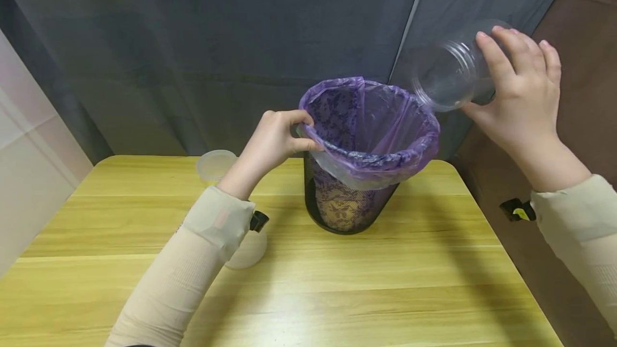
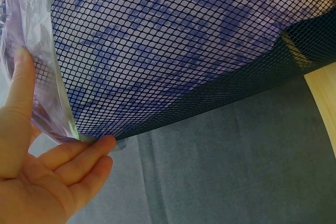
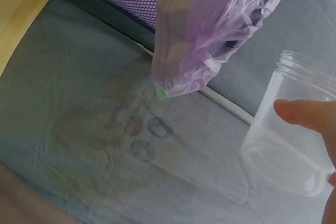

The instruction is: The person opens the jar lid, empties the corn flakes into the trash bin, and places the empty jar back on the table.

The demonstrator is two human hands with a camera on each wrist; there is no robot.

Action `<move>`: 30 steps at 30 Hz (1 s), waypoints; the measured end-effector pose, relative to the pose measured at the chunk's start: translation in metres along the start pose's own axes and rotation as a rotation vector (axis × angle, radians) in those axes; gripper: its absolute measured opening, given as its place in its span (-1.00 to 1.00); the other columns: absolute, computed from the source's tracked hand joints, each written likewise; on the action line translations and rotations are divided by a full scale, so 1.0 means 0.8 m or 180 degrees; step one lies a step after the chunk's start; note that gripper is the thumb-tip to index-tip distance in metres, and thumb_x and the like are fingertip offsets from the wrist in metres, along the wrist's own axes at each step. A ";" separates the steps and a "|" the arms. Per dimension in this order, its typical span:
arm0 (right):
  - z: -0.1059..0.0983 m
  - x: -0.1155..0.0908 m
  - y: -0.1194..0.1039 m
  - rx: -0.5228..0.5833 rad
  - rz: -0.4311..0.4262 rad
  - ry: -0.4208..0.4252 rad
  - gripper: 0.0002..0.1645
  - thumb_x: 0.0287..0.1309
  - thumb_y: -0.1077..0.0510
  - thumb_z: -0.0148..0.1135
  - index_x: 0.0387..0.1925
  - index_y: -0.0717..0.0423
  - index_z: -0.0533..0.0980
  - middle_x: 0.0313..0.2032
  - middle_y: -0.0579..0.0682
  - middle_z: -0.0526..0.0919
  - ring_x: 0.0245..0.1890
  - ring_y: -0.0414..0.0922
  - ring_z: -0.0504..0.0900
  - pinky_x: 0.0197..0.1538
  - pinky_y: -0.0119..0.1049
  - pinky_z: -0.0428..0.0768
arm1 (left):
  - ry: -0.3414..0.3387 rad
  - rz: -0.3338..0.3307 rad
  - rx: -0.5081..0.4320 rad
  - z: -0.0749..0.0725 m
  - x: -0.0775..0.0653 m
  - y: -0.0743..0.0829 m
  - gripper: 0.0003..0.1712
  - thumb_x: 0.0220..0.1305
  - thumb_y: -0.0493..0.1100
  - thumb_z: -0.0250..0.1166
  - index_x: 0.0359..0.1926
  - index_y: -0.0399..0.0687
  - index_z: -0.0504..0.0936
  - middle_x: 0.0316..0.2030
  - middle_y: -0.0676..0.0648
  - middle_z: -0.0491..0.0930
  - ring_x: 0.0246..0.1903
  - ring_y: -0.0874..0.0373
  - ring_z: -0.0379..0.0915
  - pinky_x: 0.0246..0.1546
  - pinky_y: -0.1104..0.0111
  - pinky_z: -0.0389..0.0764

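Note:
A black mesh waste bin (image 1: 337,213) stands on the table, lined with a purple plastic bag (image 1: 381,167) folded over its rim. My left hand (image 1: 279,138) grips the left side of that rim, pinching bag and edge between thumb and fingers. In the left wrist view the thumb and fingers lie against the bag's folded edge and the mesh. Up at the right, my right hand (image 1: 525,84) holds a clear plastic jar (image 3: 289,135), tilted on its side. The jar's threaded mouth faces left, close to the bin's right rim. No contents show inside the jar.
On the wooden table (image 1: 308,293) lie two translucent round discs: one disc (image 1: 215,164) at the back left, another disc (image 1: 250,250) partly behind my left sleeve. A dark grey curtain (image 1: 217,52) hangs behind the table. Brown cloth (image 1: 583,100) covers the right side.

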State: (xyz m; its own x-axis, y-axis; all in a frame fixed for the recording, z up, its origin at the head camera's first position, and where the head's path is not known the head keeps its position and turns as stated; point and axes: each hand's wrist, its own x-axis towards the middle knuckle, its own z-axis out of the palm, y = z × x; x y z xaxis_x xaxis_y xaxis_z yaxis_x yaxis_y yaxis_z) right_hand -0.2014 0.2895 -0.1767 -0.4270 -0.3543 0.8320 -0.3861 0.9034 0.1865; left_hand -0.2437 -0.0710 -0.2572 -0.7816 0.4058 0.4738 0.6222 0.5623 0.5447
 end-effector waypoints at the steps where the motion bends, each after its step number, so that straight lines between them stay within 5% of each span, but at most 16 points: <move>1: -0.001 -0.001 0.001 0.0008 0.0040 -0.0006 0.01 -0.27 0.14 0.50 0.32 0.04 0.29 0.28 0.16 0.33 0.29 0.11 0.24 0.35 0.00 -0.04 | 0.0002 0.0003 -0.0001 0.000 0.000 0.000 -0.66 -0.06 -0.07 0.53 -0.27 -0.10 0.66 -0.53 -0.01 0.51 -0.64 0.15 0.14 -0.55 0.30 0.30; 14: -0.003 -0.016 0.007 0.0330 0.0899 0.0005 0.24 -0.53 0.23 0.68 0.34 0.06 0.29 0.29 0.10 0.32 0.29 0.03 0.24 0.36 -0.07 -0.09 | 0.0009 0.0016 0.0003 0.000 -0.001 -0.002 -0.66 -0.05 -0.08 0.52 -0.26 -0.10 0.66 -0.52 -0.01 0.53 -0.65 0.15 0.13 -0.56 0.30 0.29; 30: -0.002 -0.048 0.021 0.0574 0.1644 -0.0026 0.31 -0.49 0.21 0.68 0.41 -0.05 0.21 0.32 0.01 0.27 0.33 -0.15 0.12 0.35 -0.17 -0.12 | 0.0025 0.0049 -0.0025 0.001 0.001 -0.003 -0.67 -0.06 -0.08 0.53 -0.28 -0.10 0.65 -0.51 -0.01 0.53 -0.65 0.16 0.12 -0.56 0.30 0.28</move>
State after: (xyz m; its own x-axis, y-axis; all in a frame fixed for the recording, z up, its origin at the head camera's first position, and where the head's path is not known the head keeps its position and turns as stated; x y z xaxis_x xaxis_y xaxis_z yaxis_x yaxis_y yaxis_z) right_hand -0.1905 0.3187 -0.2049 -0.6042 0.1220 0.7875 -0.2585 0.9048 -0.3384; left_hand -0.2457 -0.0714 -0.2588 -0.7716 0.4086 0.4875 0.6344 0.5503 0.5429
